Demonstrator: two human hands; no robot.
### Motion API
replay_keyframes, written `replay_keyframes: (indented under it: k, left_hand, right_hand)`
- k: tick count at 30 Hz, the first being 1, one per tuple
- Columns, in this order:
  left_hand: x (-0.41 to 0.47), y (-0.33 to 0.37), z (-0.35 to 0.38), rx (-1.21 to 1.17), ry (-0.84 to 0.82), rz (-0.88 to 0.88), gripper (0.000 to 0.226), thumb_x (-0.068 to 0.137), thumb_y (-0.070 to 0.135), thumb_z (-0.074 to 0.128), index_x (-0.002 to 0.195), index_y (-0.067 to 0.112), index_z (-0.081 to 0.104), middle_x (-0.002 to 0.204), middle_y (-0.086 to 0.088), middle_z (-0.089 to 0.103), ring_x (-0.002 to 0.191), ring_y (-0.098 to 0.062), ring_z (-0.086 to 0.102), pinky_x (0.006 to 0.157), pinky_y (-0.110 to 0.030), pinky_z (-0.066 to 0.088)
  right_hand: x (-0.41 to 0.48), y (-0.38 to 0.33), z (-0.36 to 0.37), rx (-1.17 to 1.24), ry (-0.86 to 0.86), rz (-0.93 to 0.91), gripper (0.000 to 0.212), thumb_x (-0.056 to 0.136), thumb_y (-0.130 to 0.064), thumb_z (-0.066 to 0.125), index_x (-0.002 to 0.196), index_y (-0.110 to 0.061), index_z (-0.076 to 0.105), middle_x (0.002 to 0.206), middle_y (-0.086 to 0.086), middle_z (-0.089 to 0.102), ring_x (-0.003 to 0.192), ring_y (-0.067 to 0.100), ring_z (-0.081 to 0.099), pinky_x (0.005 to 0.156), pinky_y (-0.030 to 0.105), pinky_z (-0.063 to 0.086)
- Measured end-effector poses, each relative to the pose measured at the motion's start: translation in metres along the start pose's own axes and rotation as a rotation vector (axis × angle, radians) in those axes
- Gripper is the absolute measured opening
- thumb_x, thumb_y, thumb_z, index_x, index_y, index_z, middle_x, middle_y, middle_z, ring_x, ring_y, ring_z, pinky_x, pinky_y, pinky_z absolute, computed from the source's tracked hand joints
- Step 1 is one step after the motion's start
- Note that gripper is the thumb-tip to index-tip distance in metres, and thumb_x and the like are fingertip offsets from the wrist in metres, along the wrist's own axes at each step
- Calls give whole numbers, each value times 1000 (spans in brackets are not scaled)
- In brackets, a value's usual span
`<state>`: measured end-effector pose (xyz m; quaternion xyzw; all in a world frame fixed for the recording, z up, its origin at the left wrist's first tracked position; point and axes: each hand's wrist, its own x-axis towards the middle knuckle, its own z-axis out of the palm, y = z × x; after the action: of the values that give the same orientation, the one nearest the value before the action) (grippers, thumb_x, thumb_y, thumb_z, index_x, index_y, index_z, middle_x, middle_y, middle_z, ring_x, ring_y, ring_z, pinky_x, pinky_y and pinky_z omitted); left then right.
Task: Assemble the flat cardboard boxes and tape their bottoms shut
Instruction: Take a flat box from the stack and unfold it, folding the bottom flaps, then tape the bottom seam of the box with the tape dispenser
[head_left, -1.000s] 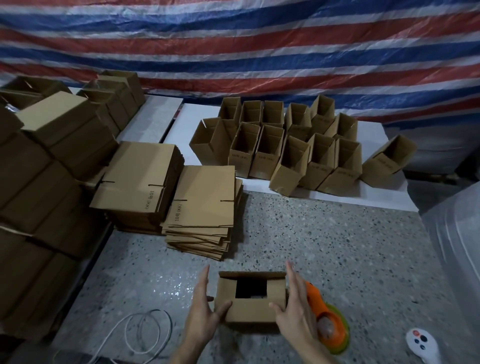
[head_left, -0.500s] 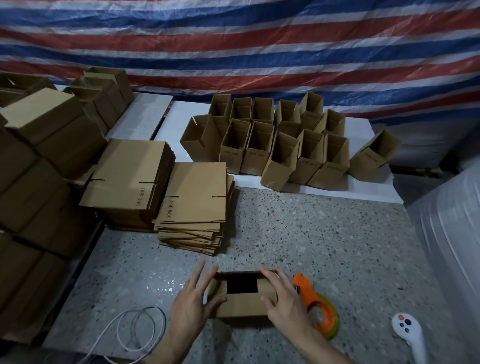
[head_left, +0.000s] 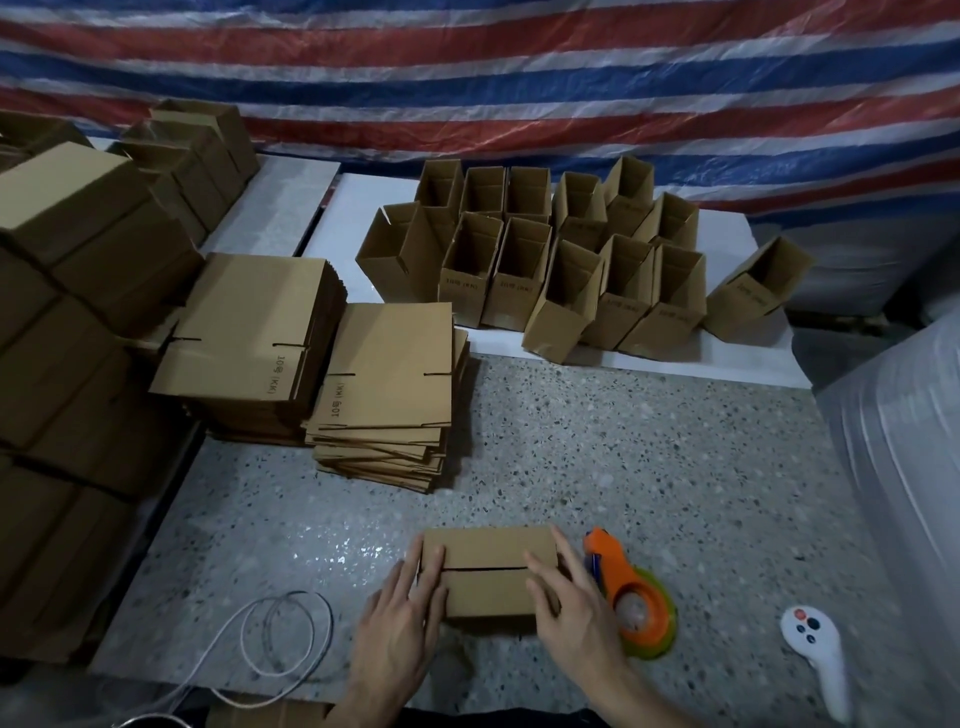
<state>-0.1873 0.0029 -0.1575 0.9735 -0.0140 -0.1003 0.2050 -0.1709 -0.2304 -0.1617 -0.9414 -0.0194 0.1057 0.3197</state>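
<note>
- Left hand (head_left: 400, 618): fingers straight and side by side, lying flat on the left end of the small box (head_left: 488, 553). It holds nothing.
- Right hand (head_left: 576, 603): fingers straight and slightly spread, pressing flat on the right end of the same box. No pinch.
- Small box: stands on the speckled table (head_left: 623, 457), at the near edge, between the two hands. Its two long flaps are folded down and meet at a dark seam across the top.
- Tape dispenser (head_left: 626, 597): orange, with a greenish roll; lies just right of the box, touching or nearly touching the right hand.
- White controller (head_left: 815, 644): further right of the box, well apart from it.
- White cable (head_left: 283, 639): looped on the table, left of the box.
- Flat boxes (head_left: 384, 384): two stacks beyond the box and to its left, one just beside the other.
- Closed cartons (head_left: 78, 234): piled far left of the box.
- Open boxes (head_left: 571, 270): a cluster standing beyond the box on a white board (head_left: 727, 234), one tipped box off to the right.
- Striped tarp (head_left: 519, 78): red, white and blue, hanging behind everything.
</note>
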Motion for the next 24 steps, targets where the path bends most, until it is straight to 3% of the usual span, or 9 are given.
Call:
replay_keyframes:
  k: [2, 5, 8, 10, 12, 15, 18, 22, 24]
  left_hand:
    - [0, -1, -3, 77, -14, 53, 65, 103, 53, 11, 152, 24, 41, 161, 5, 29, 143, -21, 42, 111, -38, 40]
    - [4, 3, -8, 217, -65, 154, 68, 106, 47, 12, 147, 6, 47, 161, 0, 33, 146, -21, 36, 115, -39, 24]
    - [3, -1, -9, 297, -115, 186, 77, 100, 58, 22, 146, 0, 44, 158, -11, 35, 142, -25, 42, 110, -45, 43]
    - [3, -3, -9, 378, -159, 207, 92, 92, 72, 28, 146, -2, 41, 157, -17, 35, 143, -29, 40, 107, -48, 46]
    - [3, 0, -9, 424, -181, 203, 106, 81, 83, 46, 145, -2, 44, 155, -20, 36, 142, -31, 41, 107, -48, 46]
    - [2, 8, -11, 419, -178, 166, 109, 64, 77, 73, 137, -2, 56, 148, -22, 47, 134, -36, 51, 101, -52, 51]
    - [1, 12, -12, 418, -165, 155, 103, 62, 67, 82, 136, 0, 58, 146, -20, 51, 130, -40, 54, 94, -55, 54]
    - [-1, 12, -15, 314, -163, 125, 98, 66, 59, 83, 141, 3, 53, 150, -16, 47, 130, -33, 56, 96, -45, 55]
    - [0, 10, -12, 266, -188, 97, 100, 86, 60, 64, 156, 4, 19, 164, -15, 14, 146, -32, 34, 114, -43, 40]
  right_hand:
    - [-1, -2, 2, -60, 43, -13, 38, 101, -40, 53, 139, -39, 56, 163, -22, 4, 149, 9, 19, 114, 36, 38]
    - [-4, 2, 6, -170, 90, -49, 39, 101, -40, 53, 140, -45, 53, 164, -18, 11, 146, 6, 16, 113, 36, 31]
    - [-4, 17, 7, -73, 91, -97, 39, 101, -34, 54, 139, -43, 55, 162, -15, 25, 147, 6, 21, 115, 34, 24]
    - [-2, 33, 5, 126, 188, 10, 32, 100, -24, 54, 129, -35, 62, 146, -7, 50, 137, 15, 44, 106, 36, 38]
    - [3, 56, 2, 151, 330, 291, 16, 96, -21, 62, 110, -30, 60, 114, -1, 63, 110, 27, 62, 87, 36, 47]
    - [3, 90, 11, -98, 41, 650, 45, 82, -47, 75, 108, -16, 56, 104, 7, 63, 97, 27, 62, 84, 41, 53]
    - [0, 101, 25, -65, -162, 689, 70, 80, -38, 79, 137, -14, 47, 117, 5, 63, 108, 24, 63, 94, 36, 53]
    - [3, 87, 19, -108, 11, 551, 41, 95, -42, 56, 134, -31, 49, 111, -3, 63, 96, 19, 63, 83, 36, 55]
    - [5, 78, 8, -237, -55, 572, 32, 97, -37, 55, 124, -19, 52, 93, -2, 63, 80, 16, 63, 73, 34, 55]
